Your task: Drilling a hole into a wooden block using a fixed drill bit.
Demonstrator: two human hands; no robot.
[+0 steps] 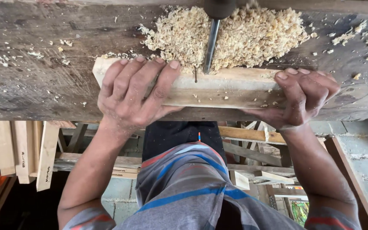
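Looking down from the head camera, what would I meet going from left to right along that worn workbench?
Pale wooden slats leaning below the bench → left hand gripping the long pale wooden strip → dark metal drill bit in a heap of pale wood shavings → right hand on the strip's other end.

Even, soft daylight on my workbench (30, 85), no glare, pale sawdust (243, 34) brightest, faint shadows under my fingers, deep shade below the bench at lower left, sharp focus throughout, slight bending at the edges
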